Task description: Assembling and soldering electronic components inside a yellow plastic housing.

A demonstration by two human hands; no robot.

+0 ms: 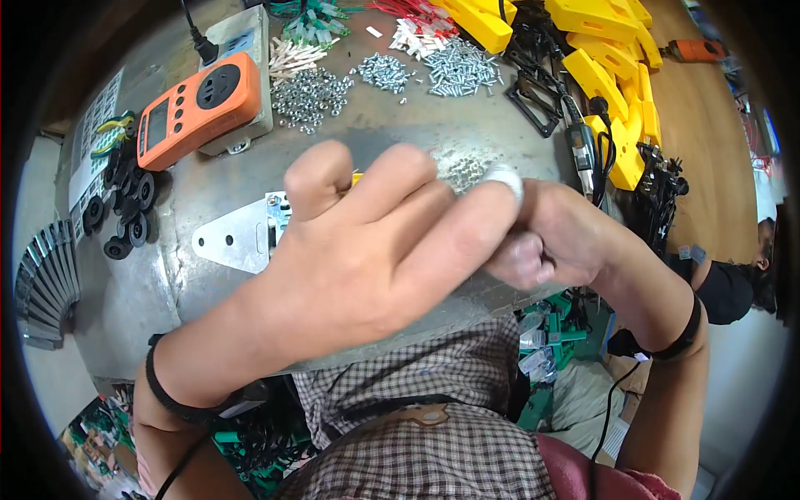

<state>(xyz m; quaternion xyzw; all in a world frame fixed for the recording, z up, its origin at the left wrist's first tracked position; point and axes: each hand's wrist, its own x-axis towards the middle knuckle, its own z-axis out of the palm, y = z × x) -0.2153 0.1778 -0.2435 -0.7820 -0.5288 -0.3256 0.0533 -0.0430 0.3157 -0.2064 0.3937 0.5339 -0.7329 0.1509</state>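
Note:
My left hand [358, 242] is in front of me over the metal tabletop, its fingers curled. Its foremost finger reaches across to my right hand [554, 233], which is closed beside it. A white wrap [505, 182] covers a fingertip where the hands meet. Whatever either hand holds is hidden by the fingers. Behind my left hand shows a small yellow part [357, 178]; I cannot tell whether it is held. A tapered silver metal plate [229, 240] with holes lies left of this hand, partly covered by it.
An orange meter [200, 108] with a socket stands at the back left. Piles of nuts [312, 98] and screws [462, 68] lie at the back. Yellow housings [612, 75] and black cables [662, 187] are at the right. Black rollers [129, 208] and stacked metal pieces [46, 283] lie left.

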